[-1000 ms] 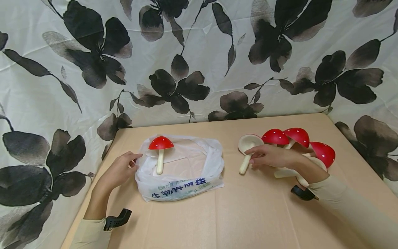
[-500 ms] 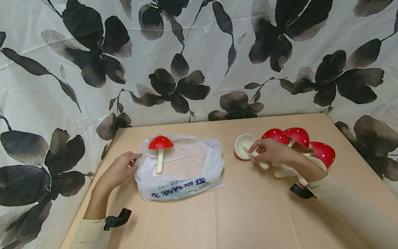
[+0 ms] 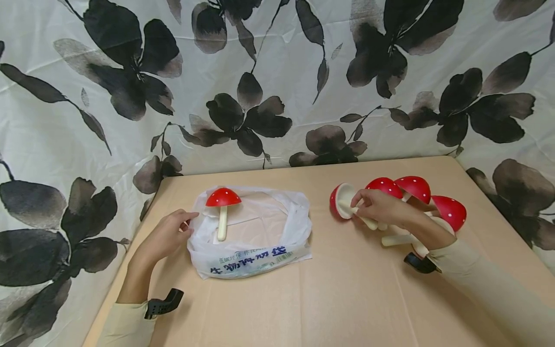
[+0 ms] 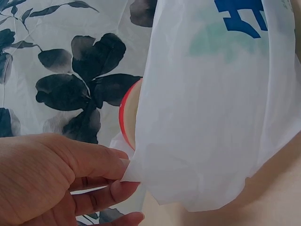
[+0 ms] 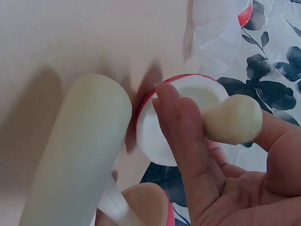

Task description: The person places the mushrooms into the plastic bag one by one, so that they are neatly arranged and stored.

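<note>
My left hand [image 3: 165,238] pinches the left edge of a white plastic bag [image 3: 298,226] with printed lettering; thumb and finger hold its thin film [image 4: 211,122] in the left wrist view. At the bag's mouth lies a toy mushroom [image 3: 223,198] with a red, white-dotted cap and cream stem. My right hand [image 3: 383,207] grips a second such mushroom [image 3: 342,202] by its stem, right of the bag. Its cap faces left, showing the white underside. The right wrist view shows that stem [image 5: 237,120] between thumb and fingers.
Several more red-capped mushrooms [image 3: 451,212] lie together beyond and under my right forearm. One thick stem [image 5: 80,150] looms close in the right wrist view. A floral cloth [image 3: 269,62] hangs behind the tan tabletop [image 3: 347,299].
My right hand has lifted and turned the mushroom: its stem pointed toward the table's front, and now the cap points left. My left hand and the bag have stayed put.
</note>
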Tool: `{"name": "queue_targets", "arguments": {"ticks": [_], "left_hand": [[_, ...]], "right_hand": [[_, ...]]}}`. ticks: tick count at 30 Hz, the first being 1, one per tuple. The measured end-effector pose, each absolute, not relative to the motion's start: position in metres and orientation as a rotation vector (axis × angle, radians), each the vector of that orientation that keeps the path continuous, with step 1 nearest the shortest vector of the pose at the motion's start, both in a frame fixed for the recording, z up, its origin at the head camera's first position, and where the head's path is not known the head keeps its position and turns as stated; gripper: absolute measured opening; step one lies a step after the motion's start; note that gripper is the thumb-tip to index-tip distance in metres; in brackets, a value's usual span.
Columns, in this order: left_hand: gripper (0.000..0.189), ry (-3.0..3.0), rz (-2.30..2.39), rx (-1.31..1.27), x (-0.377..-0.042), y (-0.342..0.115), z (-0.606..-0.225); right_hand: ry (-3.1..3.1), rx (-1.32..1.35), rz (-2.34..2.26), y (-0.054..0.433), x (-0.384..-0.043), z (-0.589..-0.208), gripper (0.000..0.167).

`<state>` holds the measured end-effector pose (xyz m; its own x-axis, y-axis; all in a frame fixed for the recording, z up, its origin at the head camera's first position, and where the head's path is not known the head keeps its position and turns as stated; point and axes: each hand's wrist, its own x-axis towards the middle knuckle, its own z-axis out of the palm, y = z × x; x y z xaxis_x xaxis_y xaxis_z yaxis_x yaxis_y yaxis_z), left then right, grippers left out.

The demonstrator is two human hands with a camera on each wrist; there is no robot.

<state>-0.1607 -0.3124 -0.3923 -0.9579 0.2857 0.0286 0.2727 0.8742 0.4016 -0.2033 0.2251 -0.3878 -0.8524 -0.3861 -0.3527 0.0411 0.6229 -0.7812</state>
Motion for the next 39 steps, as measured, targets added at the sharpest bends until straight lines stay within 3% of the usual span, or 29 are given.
{"name": "queue_targets", "arguments": {"ticks": [9, 33, 39], "left_hand": [[0.037, 3.017, 0.634, 0.464, -0.1624, -0.3139, -0.3935], [0.037, 3.011, 0.648, 0.453, -0.1626, -0.3152, -0.394], [0.037, 3.014, 0.648, 0.462, -0.1621, -0.3154, -0.3939]], "right_hand": [[2.266, -0.281, -1.253, 0.2278, -0.2047, -0.3907, 0.034], [2.488, -0.246, -1.121, 0.2257, -0.2067, -0.3872, 0.052], [2.462, -0.205, -1.133, 0.2258, -0.2075, -0.3864, 0.05]]}}
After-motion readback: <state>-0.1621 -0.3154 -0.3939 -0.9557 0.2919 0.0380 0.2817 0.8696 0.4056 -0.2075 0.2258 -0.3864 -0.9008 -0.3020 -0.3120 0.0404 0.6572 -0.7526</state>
